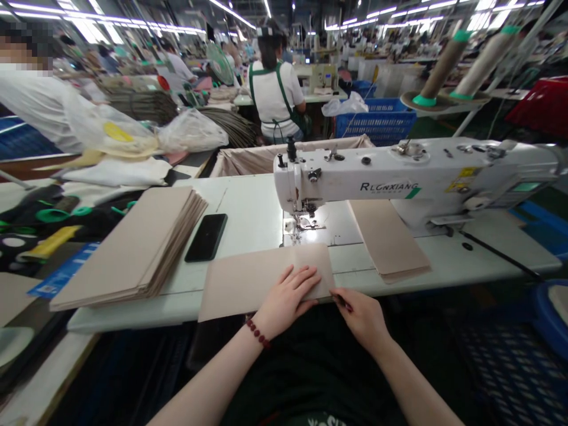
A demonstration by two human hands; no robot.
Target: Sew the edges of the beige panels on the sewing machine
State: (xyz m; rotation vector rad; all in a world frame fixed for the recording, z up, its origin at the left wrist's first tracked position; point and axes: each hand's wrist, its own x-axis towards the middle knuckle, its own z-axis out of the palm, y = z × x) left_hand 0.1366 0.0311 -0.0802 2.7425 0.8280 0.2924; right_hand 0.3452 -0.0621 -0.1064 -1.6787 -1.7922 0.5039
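A beige fabric panel (248, 278) lies across the front edge of the table, just before the sewing machine's needle area. My left hand (290, 293) rests flat on its right part, fingers stretched out. At the panel's lower right corner, my right hand (361, 313) is closed around a small dark tool (342, 302); most of it is hidden by the fingers, and its tip meets the panel's edge. The white sewing machine (346, 174) stands behind, with its needle and presser foot above the bed. More beige panels (390, 242) lie under the machine's arm to the right.
A thick stack of beige panels (133, 242) sits at the left, with a black phone (206, 236) beside it. Thread cones (444, 65) stand at the upper right. Behind the machine is a fabric-lined bin (248, 160). Other people work further back and at the left.
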